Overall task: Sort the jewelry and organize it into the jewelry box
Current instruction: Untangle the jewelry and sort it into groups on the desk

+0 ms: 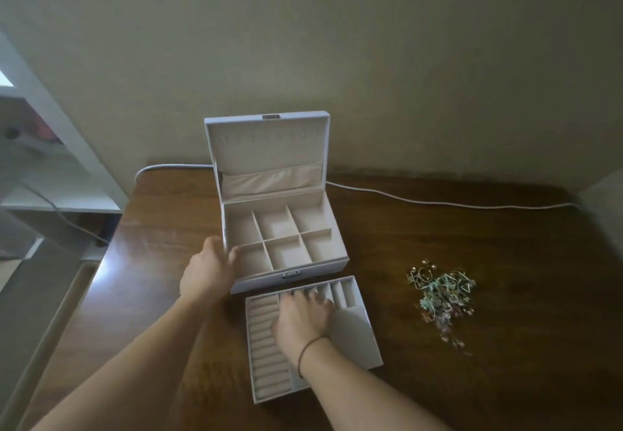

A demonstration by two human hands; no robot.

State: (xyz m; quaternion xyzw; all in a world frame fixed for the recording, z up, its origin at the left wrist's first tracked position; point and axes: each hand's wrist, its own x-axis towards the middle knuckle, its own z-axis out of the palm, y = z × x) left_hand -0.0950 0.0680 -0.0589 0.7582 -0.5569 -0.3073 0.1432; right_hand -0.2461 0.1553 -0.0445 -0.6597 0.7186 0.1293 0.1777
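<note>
On the wooden table [438,228] the open jewelry box [279,228] stands — left hand [209,270] grips its left front corner, right hand [303,317] rests fingers spread on the tray [357,333] in front; jewelry pile [441,299] lies right, well apart.

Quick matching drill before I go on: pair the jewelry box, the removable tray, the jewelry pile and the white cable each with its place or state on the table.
Things:
1. jewelry box
2. removable tray
3. jewelry pile
4. white cable

Places or states:
A. tangled heap on the bare wood, right of the box
B. lid up, six compartments with nothing in them, left hand at its left front corner
C. runs along the table's back edge by the wall
D. lies in front of the box, right hand resting on it

Pairs: 1-B, 2-D, 3-A, 4-C
</note>
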